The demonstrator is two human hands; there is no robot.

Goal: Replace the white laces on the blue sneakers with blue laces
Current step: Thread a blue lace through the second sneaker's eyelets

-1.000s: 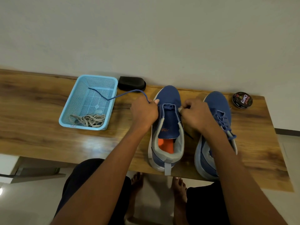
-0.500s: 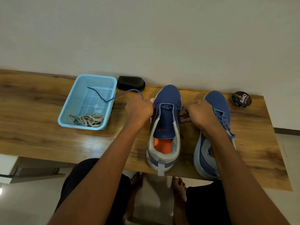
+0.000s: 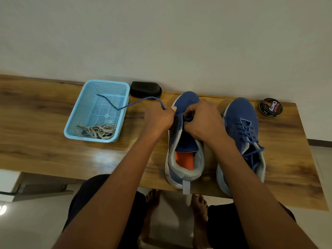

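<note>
Two blue sneakers stand on the wooden table (image 3: 45,151), toes to the wall. The left sneaker (image 3: 186,159) has an open tongue and orange insole. My left hand (image 3: 158,119) pinches a blue lace (image 3: 125,106) at the shoe's left eyelets; the lace trails back into the light blue basket (image 3: 79,112). My right hand (image 3: 203,121) is curled over the front eyelets, pinching the same lace there; its fingertips are hidden. The right sneaker (image 3: 241,123) carries a threaded blue lace. Pale white laces (image 3: 100,131) lie bunched in the basket.
A black oblong case (image 3: 145,89) lies against the wall behind the basket. A round black polish tin (image 3: 271,107) sits at the table's far right. The table's front edge runs just below the sneakers' heels, with my knees and bare feet beneath it.
My right hand has moved left from the shoe's right side to over the front eyelets, close to my left hand. My left hand stays on the lace.
</note>
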